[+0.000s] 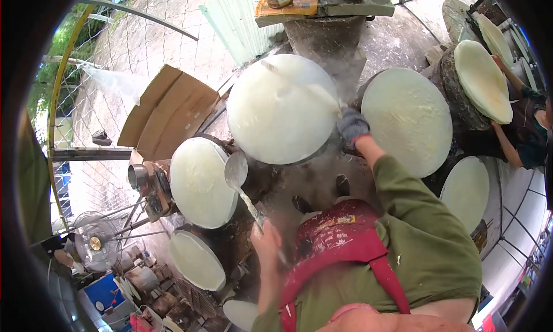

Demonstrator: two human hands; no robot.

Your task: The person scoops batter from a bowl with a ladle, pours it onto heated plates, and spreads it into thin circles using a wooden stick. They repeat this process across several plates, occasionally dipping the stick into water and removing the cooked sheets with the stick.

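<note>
My left hand (266,235) is bare and closed around the handle of a long metal ladle (235,169), whose bowl hangs over the gap between two round white trays. My right hand (352,126), in a grey glove, grips the right rim of a large white round lid (281,109) that is tilted with steam about it. A round tray coated in pale batter (408,120) lies just right of that hand. Another white round tray (201,182) sits under the ladle's left side.
More round white trays stand at lower left (197,260) and right (465,192). Another person (521,139) at the far right holds a pale round sheet (483,81). Cardboard (170,110), a fan (94,242) and a concrete stand (325,21) surround the spot.
</note>
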